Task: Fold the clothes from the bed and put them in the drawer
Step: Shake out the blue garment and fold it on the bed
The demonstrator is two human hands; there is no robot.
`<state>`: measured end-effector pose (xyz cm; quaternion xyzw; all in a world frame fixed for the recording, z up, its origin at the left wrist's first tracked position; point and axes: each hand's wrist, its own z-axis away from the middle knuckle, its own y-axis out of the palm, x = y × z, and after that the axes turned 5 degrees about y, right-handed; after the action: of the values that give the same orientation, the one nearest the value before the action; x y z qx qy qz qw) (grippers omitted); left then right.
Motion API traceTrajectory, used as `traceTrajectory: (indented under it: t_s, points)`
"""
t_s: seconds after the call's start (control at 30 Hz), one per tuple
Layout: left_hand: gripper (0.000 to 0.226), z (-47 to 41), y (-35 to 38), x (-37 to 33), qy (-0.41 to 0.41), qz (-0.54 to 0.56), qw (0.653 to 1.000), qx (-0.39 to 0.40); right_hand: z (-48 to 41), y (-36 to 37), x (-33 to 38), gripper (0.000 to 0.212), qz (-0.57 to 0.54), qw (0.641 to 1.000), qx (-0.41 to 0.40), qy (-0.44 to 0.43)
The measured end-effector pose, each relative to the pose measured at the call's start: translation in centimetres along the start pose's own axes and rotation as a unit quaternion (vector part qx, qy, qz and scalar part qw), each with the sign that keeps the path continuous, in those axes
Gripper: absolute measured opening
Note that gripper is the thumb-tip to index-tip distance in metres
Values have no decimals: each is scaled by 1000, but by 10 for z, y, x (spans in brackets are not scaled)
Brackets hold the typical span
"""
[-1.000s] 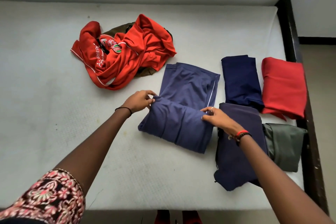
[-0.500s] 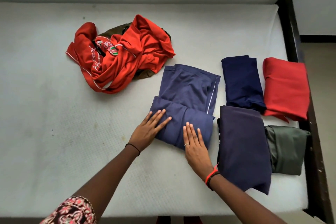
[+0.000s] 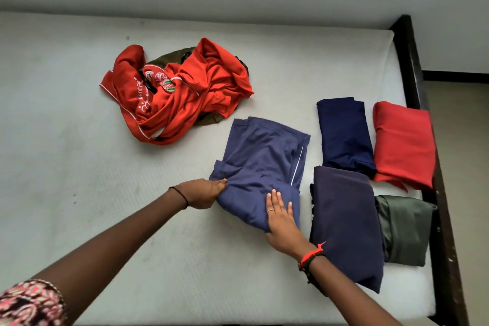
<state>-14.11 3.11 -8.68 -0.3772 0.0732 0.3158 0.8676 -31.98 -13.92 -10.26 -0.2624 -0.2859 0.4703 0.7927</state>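
Left hand (image 3: 203,193) pinches blue garment (image 3: 262,151), right hand (image 3: 281,222) presses it flat beside navy fold (image 3: 344,219).

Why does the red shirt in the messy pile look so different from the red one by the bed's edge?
The crumpled red jersey is bunched and twisted; the folded red garment is a flat, neat rectangle. The jersey shows white lettering, badges and piping; the folded garment looks plain. The jersey sits on an olive-brown garment; the folded one lies on the mattress. Both are red.
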Motion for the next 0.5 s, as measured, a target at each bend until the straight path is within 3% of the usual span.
traceTrajectory:
  t_s: [0.1,0.17,0.27,0.43,0.5]
  points:
    - [42,12,-26,-3,-22,45,998,47,11,-42,2,77,-82,985,148,-20]
    - [27,19,-37,-3,-24,89,994,64,14,-66,-4,68,-143,974,173,-16]
    - [13,23,-56,5,-30,140,989,46,9,-92,-20,42,-194,968,161,-10]
    - [9,4,-90,29,-37,190,981,-26,-16,-132,-45,32,-223,969,99,-18]
    - [32,-7,-103,37,-45,195,977,-72,-29,-144,-57,31,-255,965,70,1]
